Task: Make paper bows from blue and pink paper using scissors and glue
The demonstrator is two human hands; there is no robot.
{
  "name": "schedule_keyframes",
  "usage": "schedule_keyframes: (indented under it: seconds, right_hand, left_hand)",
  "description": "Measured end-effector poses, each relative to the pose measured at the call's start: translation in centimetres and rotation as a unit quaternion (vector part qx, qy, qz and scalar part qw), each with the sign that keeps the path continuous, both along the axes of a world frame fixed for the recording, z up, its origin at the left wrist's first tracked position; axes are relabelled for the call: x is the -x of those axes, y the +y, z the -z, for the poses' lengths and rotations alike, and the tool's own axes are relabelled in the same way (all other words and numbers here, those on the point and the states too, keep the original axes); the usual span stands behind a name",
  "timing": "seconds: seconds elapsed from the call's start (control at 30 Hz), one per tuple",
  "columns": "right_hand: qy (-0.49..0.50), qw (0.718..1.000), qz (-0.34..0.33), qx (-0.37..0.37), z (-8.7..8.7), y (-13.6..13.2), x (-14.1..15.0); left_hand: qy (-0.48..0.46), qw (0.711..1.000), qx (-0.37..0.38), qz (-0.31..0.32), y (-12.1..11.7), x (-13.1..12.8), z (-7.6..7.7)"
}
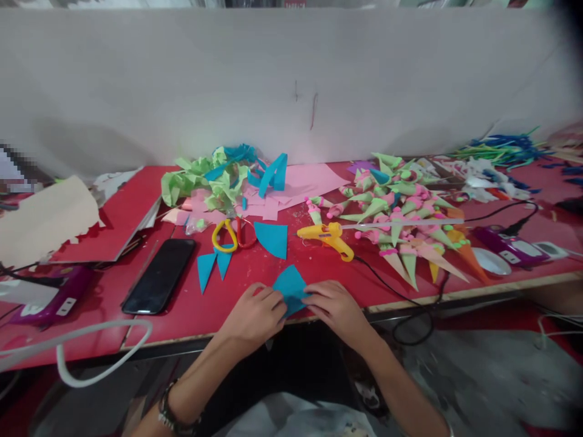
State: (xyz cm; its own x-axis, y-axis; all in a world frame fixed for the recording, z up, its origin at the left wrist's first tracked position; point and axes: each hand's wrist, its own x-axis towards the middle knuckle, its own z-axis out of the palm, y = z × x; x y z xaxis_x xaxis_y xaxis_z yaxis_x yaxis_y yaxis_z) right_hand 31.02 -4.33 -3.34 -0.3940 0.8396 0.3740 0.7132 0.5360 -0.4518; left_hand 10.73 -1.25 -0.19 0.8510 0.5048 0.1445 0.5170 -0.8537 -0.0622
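Observation:
A piece of blue paper (291,286) is held at the table's front edge, its pointed top facing away from me. My left hand (260,311) grips its left side with curled fingers. On the opposite side, the fingers of my right hand (336,306) pinch the paper's edge. Just beyond lies a blue quarter-circle of paper (276,238). Scissors with a yellow and a red handle (225,248) lie to its left, by small blue triangular pieces (206,271). A yellow glue gun (327,235) with a long glue stick rests to the right.
A black phone (160,276) lies at left on the red table (200,318). Crumpled green and blue scraps (218,179) sit behind. Many small paper cones (401,212) are heaped at right. Purple power strips (507,246) and cables lie at both sides. A white wall (228,79) stands behind.

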Motion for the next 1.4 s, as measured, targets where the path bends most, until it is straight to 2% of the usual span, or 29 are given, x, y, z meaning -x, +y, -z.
schedule_keyframes:
  seconds: [0.13, 0.33, 0.57, 0.73, 1.17, 1.4]
  right_hand:
    - [0.031, 0.999, -0.009, 0.015, 0.0, 0.0, -0.6]
    - [0.087, 0.992, 0.017, 0.084, -0.5, -0.2, -0.8]
    - [0.089, 0.992, 0.042, 0.080, -0.8, 0.1, -0.8]
    - [0.105, 0.989, 0.051, 0.091, -0.9, 0.0, -0.7]
    - [0.072, 0.987, 0.126, 0.066, -0.6, -0.2, 0.1]
    - [0.088, 0.984, 0.116, 0.104, -1.1, -0.3, 0.1]
  left_hand:
    - [-0.042, 0.996, 0.071, -0.040, -0.2, 0.7, 0.7]
    - [-0.148, 0.983, 0.058, -0.089, -0.4, 0.6, 2.3]
    - [-0.196, 0.965, 0.089, -0.149, 0.2, -0.2, 2.5]
    - [-0.206, 0.956, 0.114, -0.177, 0.2, -0.4, 2.5]
    - [-0.205, 0.952, 0.098, -0.203, 0.0, -0.5, 2.3]
    - [-0.213, 0.946, 0.127, -0.211, 0.2, -0.4, 2.4]
